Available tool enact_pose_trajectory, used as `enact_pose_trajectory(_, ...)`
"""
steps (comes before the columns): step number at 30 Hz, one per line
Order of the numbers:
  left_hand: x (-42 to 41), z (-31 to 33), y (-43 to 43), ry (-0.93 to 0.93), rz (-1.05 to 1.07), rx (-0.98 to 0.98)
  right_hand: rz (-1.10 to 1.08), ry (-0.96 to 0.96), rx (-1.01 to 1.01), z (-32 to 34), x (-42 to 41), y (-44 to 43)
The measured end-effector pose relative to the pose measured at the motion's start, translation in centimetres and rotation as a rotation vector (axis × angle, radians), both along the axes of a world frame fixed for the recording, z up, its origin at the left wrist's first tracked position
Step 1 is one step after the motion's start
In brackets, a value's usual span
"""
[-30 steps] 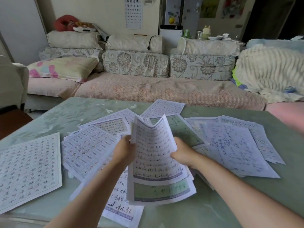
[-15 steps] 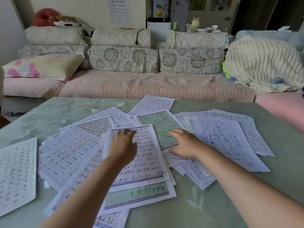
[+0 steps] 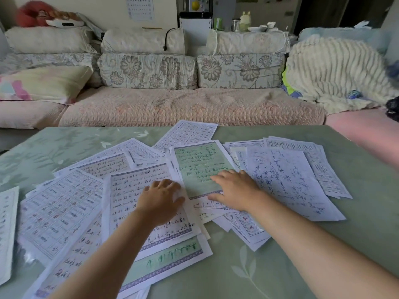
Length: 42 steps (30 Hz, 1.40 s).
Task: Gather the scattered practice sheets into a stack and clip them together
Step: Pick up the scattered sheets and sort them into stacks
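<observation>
The left hand (image 3: 160, 200) rested, fingers relaxed, on a white practice sheet (image 3: 129, 190). The right hand (image 3: 237, 190) pressed straight fingers on a green sheet (image 3: 198, 165).

Practice sheets (image 3: 64, 208) lie scattered and overlapping across a pale green counter (image 3: 280, 266). The left hand (image 3: 160, 201) rests palm down, fingers loosely spread, on a white sheet (image 3: 127, 190) lying on top of the near pile. Just beside it, the right hand (image 3: 235, 190) lies flat on the lower corner of a green sheet (image 3: 198, 165). More sheets fan out to the right (image 3: 291, 180) and one sits at the left edge (image 3: 6, 229). Beyond the counter stands a flowered sofa (image 3: 172, 106) with a pillow (image 3: 43, 83) and a ribbed blanket (image 3: 336, 67).
</observation>
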<state>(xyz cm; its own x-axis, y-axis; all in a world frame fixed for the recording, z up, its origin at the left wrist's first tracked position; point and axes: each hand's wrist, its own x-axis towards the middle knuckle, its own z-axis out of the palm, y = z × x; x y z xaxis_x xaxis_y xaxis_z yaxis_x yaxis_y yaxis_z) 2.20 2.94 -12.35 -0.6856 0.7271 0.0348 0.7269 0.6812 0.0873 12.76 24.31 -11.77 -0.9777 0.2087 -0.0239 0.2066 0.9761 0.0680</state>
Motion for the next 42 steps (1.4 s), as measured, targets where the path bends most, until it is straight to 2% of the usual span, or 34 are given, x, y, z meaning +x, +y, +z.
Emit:
enact_pose_trajectory(3, 0.5, 0.2, 1.8, 0.027, -0.061, 0.103, -0.251, 0.041, -0.152, -0.2, 0.2, 1.1)
enact_pose_trajectory(6, 1.1, -0.1, 3.8, -0.017, -0.152, 0.059, -0.464, 0.09, -0.206, -0.1, 0.5, 2.1)
enact_pose_trajectory(9, 1.5, -1.1, 4.7, -0.074, -0.157, 0.015, -0.56, 0.135, -0.361, 0.2, -0.2, 2.3)
enact_pose_trajectory(15, 1.1, -1.8, 4.3, -0.048, -0.149, 0.105, -0.772, 0.278, -0.758, 1.5, -1.6, 2.2)
enact_pose_trajectory(17, 1.2, -1.7, 4.3, -0.06, -0.15, 0.122, -0.819, 0.294, -0.813, 1.6, -1.5, 2.0)
enact_pose_trajectory(20, 1.2, -1.6, 4.4, 0.007, -0.22, 0.173, -0.928, 0.296, -0.783, 1.6, -1.4, 1.9)
enact_pose_trajectory(22, 1.2, -1.7, 4.4, 0.07, -0.284, 0.222, -0.941, 0.301, -0.785, 1.6, -1.3, 1.9)
enact_pose_trajectory(26, 1.5, -1.9, 4.2, 0.132, -0.32, 0.339, -0.908, 0.415, -0.993, 1.3, -1.1, 2.2)
enact_pose_trajectory(28, 1.5, -2.0, 4.2, 0.085, -0.298, 0.34, -0.901, 0.461, -1.006, 1.0, -0.7, 2.6)
enact_pose_trajectory(32, 1.5, -1.9, 4.2, -0.021, -0.197, 0.311, -0.816, 0.616, -0.87, 2.4, 1.0, 3.0)
enact_pose_trajectory(34, 1.8, -1.5, 4.4, -0.057, -0.144, 0.368, -0.809, 0.754, -0.922, 3.5, 2.2, 3.2)
enact_pose_trajectory(37, 2.2, 0.0, 4.8, -0.23, -0.007, 0.519, -0.883, 0.884, -1.263, 4.7, 3.9, 3.1)
enact_pose_trajectory(39, 2.3, 1.9, 4.6, -0.587, 0.117, 0.745, -0.888, 0.862, -1.418, 4.9, 4.6, 2.6)
enact_pose_trajectory(41, 2.0, 3.9, 3.8, -0.993, 0.216, 0.986, -0.85, 0.767, -1.427, 4.9, 4.8, 1.8)
enact_pose_trajectory(42, 1.7, 4.7, 3.0, -1.122, 0.263, 1.046, -0.826, 0.708, -1.42, 4.8, 4.7, 1.2)
